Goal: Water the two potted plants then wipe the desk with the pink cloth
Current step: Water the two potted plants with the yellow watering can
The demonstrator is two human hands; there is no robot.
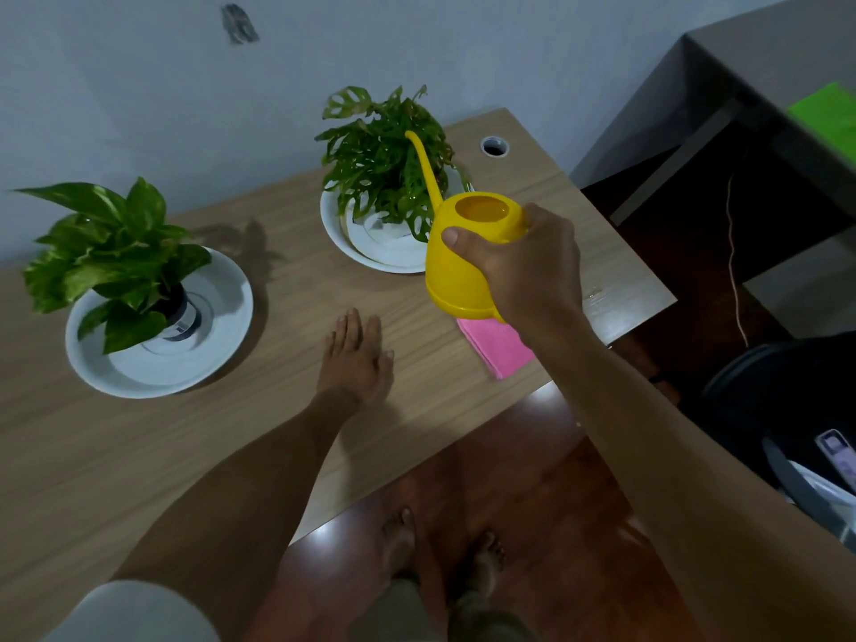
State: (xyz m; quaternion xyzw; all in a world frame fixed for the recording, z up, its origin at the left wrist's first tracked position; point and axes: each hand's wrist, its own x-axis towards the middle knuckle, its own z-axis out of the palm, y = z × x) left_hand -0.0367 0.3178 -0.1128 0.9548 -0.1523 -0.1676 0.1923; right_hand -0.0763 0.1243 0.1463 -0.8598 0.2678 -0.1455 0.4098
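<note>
Yellow watering can [456, 266] in right hand [532, 266]; 2 potted plants [111, 252], 1 pink cloth [498, 347].

A pale grey wall [139, 85] (scuffed by one dark mark [239, 24]) backs a light wood-grain desk [139, 456] with a cable grommet [494, 146]. Glossy reddish-brown floor [532, 479] reflects light; a dark cabinet [741, 85] stands right.

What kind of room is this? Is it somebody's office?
Probably a home office or study corner. There is a wooden desk with a cable hole against a plain wall, a dark office chair beside it, and two potted plants on the desk.
</note>
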